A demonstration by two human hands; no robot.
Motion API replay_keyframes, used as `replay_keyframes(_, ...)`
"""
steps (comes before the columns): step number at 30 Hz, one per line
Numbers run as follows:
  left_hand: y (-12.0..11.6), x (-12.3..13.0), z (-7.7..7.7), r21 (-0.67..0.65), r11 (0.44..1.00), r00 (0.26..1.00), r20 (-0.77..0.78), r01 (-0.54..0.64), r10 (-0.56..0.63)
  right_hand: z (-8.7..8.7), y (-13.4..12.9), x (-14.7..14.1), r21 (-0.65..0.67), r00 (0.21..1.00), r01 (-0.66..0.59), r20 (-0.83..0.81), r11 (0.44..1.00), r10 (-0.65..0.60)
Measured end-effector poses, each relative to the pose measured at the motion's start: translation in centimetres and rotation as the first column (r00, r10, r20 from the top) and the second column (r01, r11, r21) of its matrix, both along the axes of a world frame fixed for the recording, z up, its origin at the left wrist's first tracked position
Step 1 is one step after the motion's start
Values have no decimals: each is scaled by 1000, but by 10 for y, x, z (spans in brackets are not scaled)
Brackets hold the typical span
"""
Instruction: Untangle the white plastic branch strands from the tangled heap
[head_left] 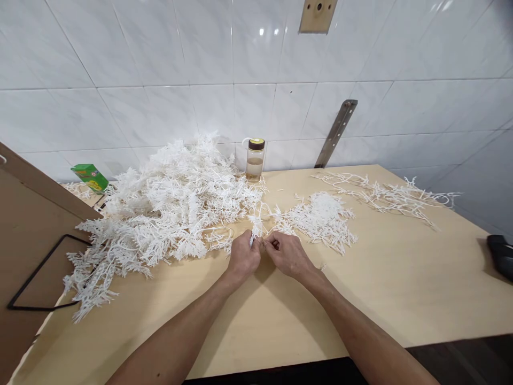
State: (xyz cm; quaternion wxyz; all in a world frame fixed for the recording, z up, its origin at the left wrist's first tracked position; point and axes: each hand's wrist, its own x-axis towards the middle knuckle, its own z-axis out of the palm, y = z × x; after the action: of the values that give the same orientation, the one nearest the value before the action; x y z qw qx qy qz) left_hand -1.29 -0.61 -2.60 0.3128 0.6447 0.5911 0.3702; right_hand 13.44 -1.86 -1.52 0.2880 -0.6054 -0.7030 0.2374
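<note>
Pale tiled wall (152,117) w/ metal bracket (335,133) — light wood-look table (401,299) below — brown panel (36,214) at L.

The table (401,289) bears white sprigs (180,198) by its left edge, a bottle (255,160) at back, stems (395,199) near its back right corner

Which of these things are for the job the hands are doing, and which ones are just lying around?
Probably part of the job:
left hand and right hand, close together
big white pile
small white heap
thin white branches on the right

Probably just lying around:
bottle near the wall
green box, tilted
black thing at the right edge, hard to name
</note>
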Motion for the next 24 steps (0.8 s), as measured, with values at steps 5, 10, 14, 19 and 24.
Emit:
replay_keyframes(5,-4,4,-5,32,999,1000,-18,-16,17,-5,3,-3,-32,999,45,10,998,-45)
replay_keyframes(10,0,1,-3,48,998,982,184,-48,39,-10,10,11,100,964,224,120,969,-236)
replay_keyframes(14,4,0,-4,-22,999,931,363,38,-27,-8,12,26,-36,955,266,-125,963,-269)
replay_keyframes(19,5,0,-4,-58,998,930,368,27,-4,-6,8,19,-151,850,88,-504,985,-153)
replay_keyframes(24,1,1,-2,24,999,973,229,-37,31,-8,3,1,-269,836,26,-522,963,-168)
